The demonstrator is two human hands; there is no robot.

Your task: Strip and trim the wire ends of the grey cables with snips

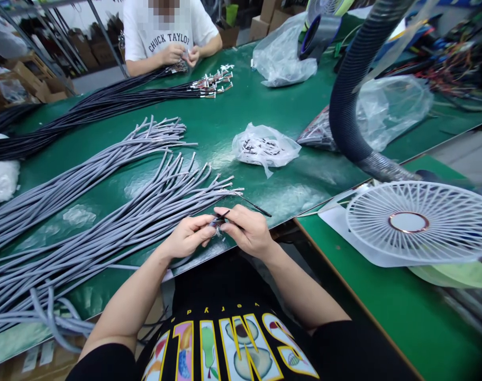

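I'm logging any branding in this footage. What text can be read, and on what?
"CHUCK TAYLOR": co-worker's white T-shirt.
Coloured print on the wearer's black shirt: upside down, cut off, not surely readable.
Box labels, bottom left: too blurred.
Cable end pinched by left hand and right hand: no print visible.

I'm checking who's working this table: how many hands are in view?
4. The left hand and right hand meet at the near table edge, pinching a cable end; a co-worker's two hands are at the far edge by the black cables.
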